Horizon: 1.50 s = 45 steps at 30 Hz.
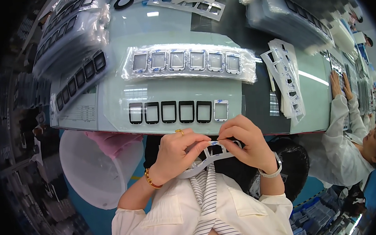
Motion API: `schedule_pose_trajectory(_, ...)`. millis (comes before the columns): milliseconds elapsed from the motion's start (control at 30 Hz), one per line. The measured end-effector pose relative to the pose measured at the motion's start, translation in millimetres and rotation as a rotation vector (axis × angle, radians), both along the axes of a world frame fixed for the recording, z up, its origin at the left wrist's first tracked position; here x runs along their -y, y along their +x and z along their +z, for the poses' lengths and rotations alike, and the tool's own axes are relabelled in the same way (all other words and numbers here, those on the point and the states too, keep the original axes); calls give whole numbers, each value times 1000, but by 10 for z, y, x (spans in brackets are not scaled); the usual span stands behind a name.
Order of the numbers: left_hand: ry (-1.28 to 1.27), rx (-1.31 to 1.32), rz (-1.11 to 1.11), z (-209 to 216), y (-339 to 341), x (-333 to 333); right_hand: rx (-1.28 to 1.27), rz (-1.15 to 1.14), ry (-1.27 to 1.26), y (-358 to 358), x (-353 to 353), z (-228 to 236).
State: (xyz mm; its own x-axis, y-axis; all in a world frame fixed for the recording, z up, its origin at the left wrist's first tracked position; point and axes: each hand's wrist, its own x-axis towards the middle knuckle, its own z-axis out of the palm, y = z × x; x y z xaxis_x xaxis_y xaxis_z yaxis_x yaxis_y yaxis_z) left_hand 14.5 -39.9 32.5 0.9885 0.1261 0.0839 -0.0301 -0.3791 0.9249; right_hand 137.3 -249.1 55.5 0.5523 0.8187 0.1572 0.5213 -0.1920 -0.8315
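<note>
My left hand [176, 149] and my right hand [248, 143] are close together in front of the table edge. Both pinch a white die-cut strip [208, 160] with square openings and blue marks, which curves down below the fingers. Just beyond, a row of black rectangular frames [169, 112] lies on the glass table top. At the row's right end is a frame covered in white and blue film [221, 110]. Farther back, a clear plastic tray [151, 80] holds several frames [177, 60] with white and blue film.
Stacks of clear trays with black frames [68, 32] [292, 23] stand at the back left and right. Used white strips [287, 79] lie at right. A black tape roll [124, 1] sits far back. Below left is a white bin [90, 171]; a co-worker [344, 142] works at right.
</note>
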Motion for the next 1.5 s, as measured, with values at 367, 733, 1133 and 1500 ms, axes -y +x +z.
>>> schedule_pose_trajectory(367,253,94,99,-240,-68,-104,-98,-227,161,131,-239,100)
schedule_pose_trajectory(733,544,172,92,-287,-16,-89,-137,-339,65,233,-457,-444)
schedule_pose_trajectory(1133,569,165,95,-312,-11,-79,-46,-345,37,231,-459,-463)
schedule_pose_trajectory(1500,617,180,103,-300,-9,-68,-59,-366,58,225,-465,-465)
